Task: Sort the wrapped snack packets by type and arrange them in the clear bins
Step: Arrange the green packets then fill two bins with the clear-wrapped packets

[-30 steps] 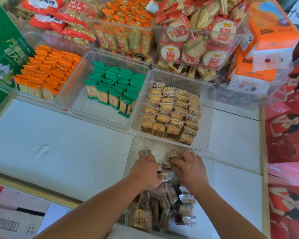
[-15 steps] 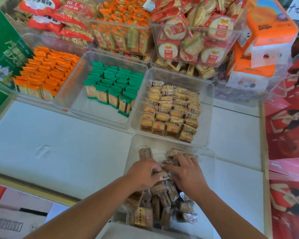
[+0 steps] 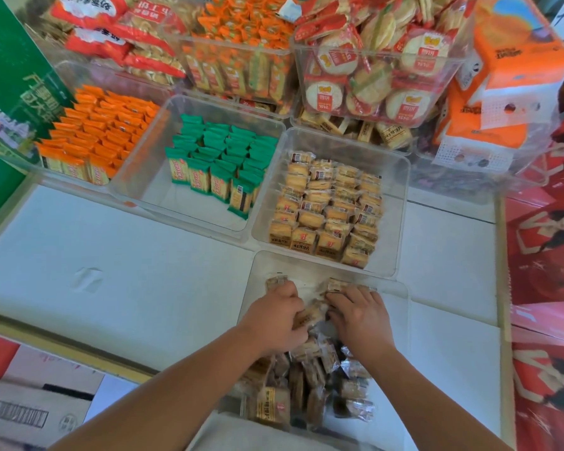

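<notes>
The left hand (image 3: 274, 315) is curled, gripping a tan clear-wrapped snack packet (image 3: 308, 315) against its thumb. The right hand (image 3: 360, 315) is just beside it, fingers bent down onto upright brown packets (image 3: 334, 284) at the far wall; whether it pinches one I cannot tell. Both hands are inside the nearest clear plastic bin (image 3: 306, 266), above a loose heap of wrapped brown packets (image 3: 310, 385). The bin sits on the white bench (image 3: 111, 271), touching a second clear bin (image 3: 394, 190) holding tidy rows of tan packets (image 3: 326, 206).

Single head view, steeply downward, close over bins (image 3: 401, 177)
</notes>
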Tool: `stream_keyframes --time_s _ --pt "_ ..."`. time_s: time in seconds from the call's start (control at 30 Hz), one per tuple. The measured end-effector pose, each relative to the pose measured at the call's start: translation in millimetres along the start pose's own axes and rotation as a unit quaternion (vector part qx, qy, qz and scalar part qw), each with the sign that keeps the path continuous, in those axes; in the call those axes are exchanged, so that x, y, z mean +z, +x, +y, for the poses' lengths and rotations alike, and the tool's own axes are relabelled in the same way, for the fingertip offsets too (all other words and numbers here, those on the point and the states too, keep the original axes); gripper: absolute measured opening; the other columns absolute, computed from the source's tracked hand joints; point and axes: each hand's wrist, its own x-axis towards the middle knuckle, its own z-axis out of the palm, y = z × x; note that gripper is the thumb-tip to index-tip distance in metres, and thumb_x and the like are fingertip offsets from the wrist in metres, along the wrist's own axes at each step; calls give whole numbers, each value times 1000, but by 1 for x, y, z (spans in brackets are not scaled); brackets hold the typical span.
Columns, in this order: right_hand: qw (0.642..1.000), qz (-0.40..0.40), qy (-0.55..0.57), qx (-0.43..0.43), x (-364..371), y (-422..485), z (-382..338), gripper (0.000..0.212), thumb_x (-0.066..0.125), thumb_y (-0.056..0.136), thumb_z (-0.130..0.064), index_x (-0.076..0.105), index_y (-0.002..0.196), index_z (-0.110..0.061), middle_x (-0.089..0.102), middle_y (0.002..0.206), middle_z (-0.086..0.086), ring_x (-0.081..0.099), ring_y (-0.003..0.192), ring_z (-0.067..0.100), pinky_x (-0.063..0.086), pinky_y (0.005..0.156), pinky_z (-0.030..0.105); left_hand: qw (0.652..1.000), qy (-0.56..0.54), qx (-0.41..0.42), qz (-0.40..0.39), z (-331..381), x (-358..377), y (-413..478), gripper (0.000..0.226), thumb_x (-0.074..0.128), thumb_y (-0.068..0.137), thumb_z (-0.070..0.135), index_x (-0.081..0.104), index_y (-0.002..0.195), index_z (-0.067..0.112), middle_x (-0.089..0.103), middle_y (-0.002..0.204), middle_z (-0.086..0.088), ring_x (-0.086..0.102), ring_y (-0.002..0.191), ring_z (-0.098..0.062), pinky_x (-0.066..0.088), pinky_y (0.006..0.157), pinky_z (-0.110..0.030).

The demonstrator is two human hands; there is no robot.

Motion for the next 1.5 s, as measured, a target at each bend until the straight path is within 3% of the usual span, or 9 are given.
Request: stream_keyframes --time_s 0.17,0.37,0.6,0.73,0.9,1.0,1.1,1.4,1.5 --pt "1000 2 14 -20 -9 -7 15 42 84 73 -12 74 112 -22 67 103 -1 63 91 26 47 77 39 997 -68 -10 -21 -9 1 2 42 64 95 46 59 135 35 53 125 9 44 120 -12 42 103 -39" --pt "988 -56 147 -2 -17 -26 12 65 70 67 -11 66 132 -18 66 124 -2 62 113 27 55 93 44 997 -77 -18 9 3 16 5 42 60 98 48 55 139 40 56 131 17 48 122 -12 39 106 -43" --pt "996 -16 82 2 -20 -28 5 58 85 58 -9 74 113 -21 65 95 1 61 87 28 55 82 40 998 -38 -41 34 -1 13 1 45 66 96 27 57 139 33 55 138 9 55 124 -17 47 106 -35" --pt "999 -47 -11 20 -18 -30 4 55 92 57 -20 75 109 -27 62 99 4 58 91 30 56 86 44 996 74 -51 9 -4 3 -1 41 60 91 5 61 126 26 64 121 0 62 109 -24 54 86 -36" --pt "996 -48 -2 77 -14 -24 -5 45 93 61 -25 70 100 -23 58 101 1 57 93 29 53 86 44 986 79 14 148 8 -11 -3 37 65 90 13 59 126 18 56 131 0 52 119 -21 51 98 -38" --pt "997 -36 15 65 -15 -29 -3 31 92 64 -25 75 90 -24 57 100 2 58 92 28 54 84 45 999 -10 15 36 20 1 -23 38 61 94 43 61 129 27 59 124 8 59 106 -13 55 92 -38" --pt "996 -14 50 66 -18 -35 -1 30 90 72 -22 78 100 -24 61 102 3 61 92 27 57 81 43 993 105 1 -51 24 18 -35 43 62 91 50 57 130 34 66 118 6 62 106 -20 49 92 -38" --pt "970 14 179 164 -38 -73 -24 19 82 84 -19 78 101 -25 69 105 -13 64 99 17 55 73 29 994 4 -56 97 17 -18 -47 26 66 95 34 59 119 30 67 104 10 63 85 -8 59 79 -32" --pt "970 12 166 176 -38 -84 -32 20 84 81 -18 79 99 -24 71 103 -12 66 98 18 55 73 29 982 63 -50 172 13 -21 -49 57 66 94 22 45 146 22 58 136 0 57 117 -18 55 96 -35"
